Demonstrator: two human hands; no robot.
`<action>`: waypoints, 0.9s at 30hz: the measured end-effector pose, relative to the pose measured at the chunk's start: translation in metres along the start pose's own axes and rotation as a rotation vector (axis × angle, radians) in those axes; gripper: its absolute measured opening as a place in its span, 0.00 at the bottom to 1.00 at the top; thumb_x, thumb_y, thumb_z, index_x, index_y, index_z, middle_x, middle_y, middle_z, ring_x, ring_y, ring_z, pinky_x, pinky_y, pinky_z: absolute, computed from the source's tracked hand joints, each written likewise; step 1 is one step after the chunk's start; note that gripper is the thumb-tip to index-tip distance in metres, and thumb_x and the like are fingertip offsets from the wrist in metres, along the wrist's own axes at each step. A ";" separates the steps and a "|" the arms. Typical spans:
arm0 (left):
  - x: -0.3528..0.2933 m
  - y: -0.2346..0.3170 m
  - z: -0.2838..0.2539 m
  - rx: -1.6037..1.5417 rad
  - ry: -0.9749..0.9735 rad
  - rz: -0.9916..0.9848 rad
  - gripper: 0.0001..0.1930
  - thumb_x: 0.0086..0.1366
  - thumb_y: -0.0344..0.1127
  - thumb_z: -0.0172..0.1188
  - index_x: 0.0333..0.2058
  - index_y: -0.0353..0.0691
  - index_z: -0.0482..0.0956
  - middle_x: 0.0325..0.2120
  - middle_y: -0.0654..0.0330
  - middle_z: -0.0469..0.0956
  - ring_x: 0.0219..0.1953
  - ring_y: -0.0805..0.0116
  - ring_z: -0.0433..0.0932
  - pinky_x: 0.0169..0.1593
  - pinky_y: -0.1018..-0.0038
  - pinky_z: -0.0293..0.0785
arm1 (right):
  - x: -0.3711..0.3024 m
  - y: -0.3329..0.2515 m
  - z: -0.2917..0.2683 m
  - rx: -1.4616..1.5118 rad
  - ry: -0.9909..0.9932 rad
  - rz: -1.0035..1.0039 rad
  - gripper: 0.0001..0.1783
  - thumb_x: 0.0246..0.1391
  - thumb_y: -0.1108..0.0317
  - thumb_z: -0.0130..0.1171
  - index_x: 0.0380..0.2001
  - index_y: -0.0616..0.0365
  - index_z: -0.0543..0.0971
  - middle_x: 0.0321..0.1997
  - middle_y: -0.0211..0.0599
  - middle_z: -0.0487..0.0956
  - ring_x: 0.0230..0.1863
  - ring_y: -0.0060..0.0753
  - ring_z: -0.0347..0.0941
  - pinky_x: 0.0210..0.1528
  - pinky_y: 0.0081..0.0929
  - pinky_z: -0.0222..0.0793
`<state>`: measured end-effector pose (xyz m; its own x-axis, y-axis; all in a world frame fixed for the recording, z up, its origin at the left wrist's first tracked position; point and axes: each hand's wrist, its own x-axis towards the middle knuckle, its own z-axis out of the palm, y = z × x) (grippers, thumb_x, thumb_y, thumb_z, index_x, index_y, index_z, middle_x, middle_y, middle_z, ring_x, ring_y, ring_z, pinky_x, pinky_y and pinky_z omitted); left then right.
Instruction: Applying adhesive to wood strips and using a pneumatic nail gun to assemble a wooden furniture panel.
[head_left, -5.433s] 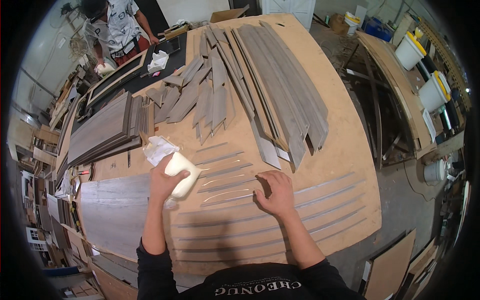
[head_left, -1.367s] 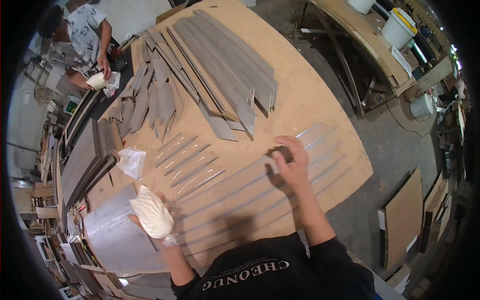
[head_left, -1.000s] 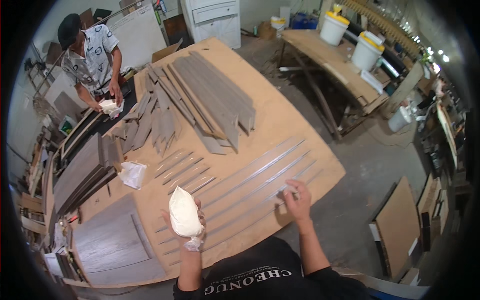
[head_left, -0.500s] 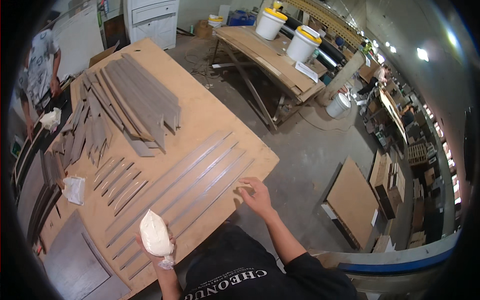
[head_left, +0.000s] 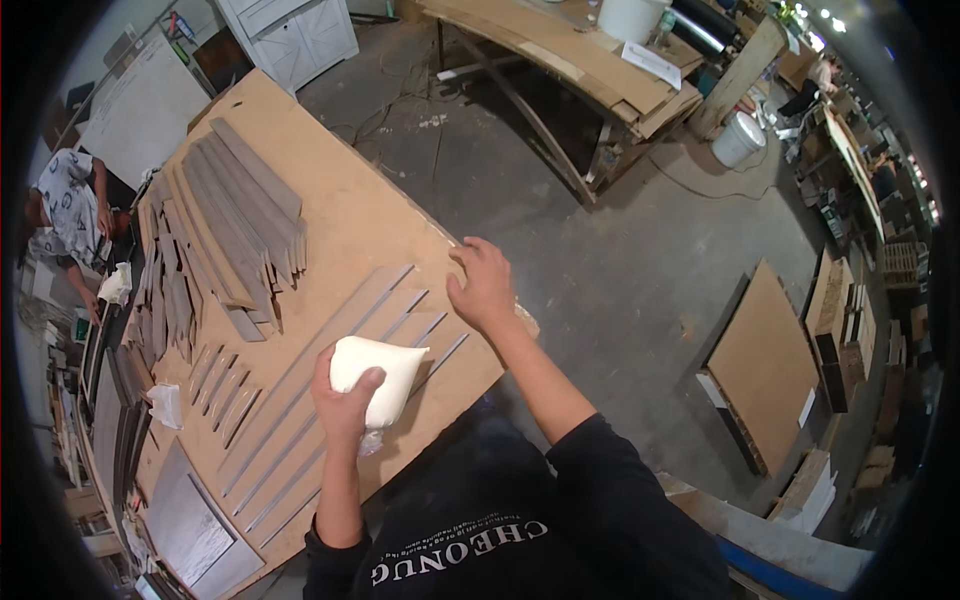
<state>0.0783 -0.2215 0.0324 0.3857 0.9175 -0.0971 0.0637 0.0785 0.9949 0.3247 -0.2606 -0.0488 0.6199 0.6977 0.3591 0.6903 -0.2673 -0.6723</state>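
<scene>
Your left hand (head_left: 345,400) is clenched around a soft white bag (head_left: 375,378), plump and pillow-shaped, gripped at its lower end with the thumb across the front; the bag is held above the near part of the large brown work board (head_left: 370,220), over the long grey strips (head_left: 330,380) laid out in parallel there. Whether the bag's tip touches a strip cannot be told from this angle.

Your right hand (head_left: 485,285) lies open, fingers spread, palm down on the board's right edge, just beside the upper ends of the long strips; it grasps nothing.

Farther along the board sits a stack of longer grey planks (head_left: 245,215), fanned and overlapping, with narrower grey pieces (head_left: 170,290) beside it toward the left. A row of short grey strips (head_left: 225,390) lies between those and the long ones. A crumpled white cloth (head_left: 165,405) rests at the left edge of the board, and a flat grey panel (head_left: 195,520) lies at the near left corner (partly off the edge).

At the far left another person (head_left: 65,215) in a patterned shirt bends over, holding something white (head_left: 115,285). A white bucket (head_left: 738,140) stands on the concrete floor, well apart.
</scene>
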 end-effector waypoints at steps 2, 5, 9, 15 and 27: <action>0.004 -0.005 0.013 0.174 0.000 0.015 0.29 0.50 0.32 0.72 0.50 0.33 0.72 0.37 0.60 0.78 0.38 0.72 0.76 0.43 0.74 0.75 | 0.000 0.005 0.002 -0.018 -0.033 -0.027 0.20 0.46 0.66 0.63 0.45 0.51 0.76 0.54 0.38 0.72 0.59 0.44 0.66 0.59 0.43 0.61; 0.006 -0.014 0.022 0.245 0.014 0.041 0.28 0.49 0.30 0.73 0.49 0.33 0.73 0.37 0.60 0.78 0.38 0.73 0.76 0.43 0.75 0.75 | 0.000 0.002 0.000 0.018 -0.096 0.017 0.19 0.46 0.66 0.63 0.44 0.52 0.76 0.54 0.38 0.72 0.58 0.43 0.66 0.58 0.43 0.62; 0.011 -0.018 0.026 0.327 -0.016 0.082 0.27 0.48 0.30 0.74 0.48 0.33 0.75 0.36 0.61 0.79 0.37 0.73 0.76 0.43 0.75 0.74 | 0.000 0.000 -0.002 0.038 -0.103 0.036 0.19 0.46 0.66 0.63 0.44 0.51 0.77 0.53 0.37 0.72 0.57 0.42 0.67 0.57 0.42 0.63; 0.010 -0.015 0.027 0.462 -0.020 0.178 0.26 0.47 0.28 0.74 0.45 0.32 0.76 0.35 0.61 0.79 0.37 0.71 0.76 0.44 0.74 0.74 | -0.001 0.003 0.001 0.030 -0.108 0.030 0.18 0.46 0.65 0.63 0.44 0.51 0.77 0.53 0.36 0.72 0.57 0.42 0.67 0.56 0.41 0.64; 0.005 -0.005 0.013 0.484 -0.041 0.184 0.25 0.46 0.28 0.76 0.45 0.33 0.78 0.34 0.61 0.80 0.37 0.73 0.78 0.44 0.74 0.75 | 0.001 0.000 0.000 0.031 -0.138 0.050 0.20 0.47 0.65 0.63 0.45 0.51 0.76 0.54 0.38 0.71 0.58 0.43 0.66 0.58 0.41 0.62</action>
<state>0.0924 -0.2225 0.0266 0.4657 0.8823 0.0675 0.4058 -0.2808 0.8698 0.3250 -0.2599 -0.0489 0.5950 0.7689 0.2338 0.6465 -0.2851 -0.7077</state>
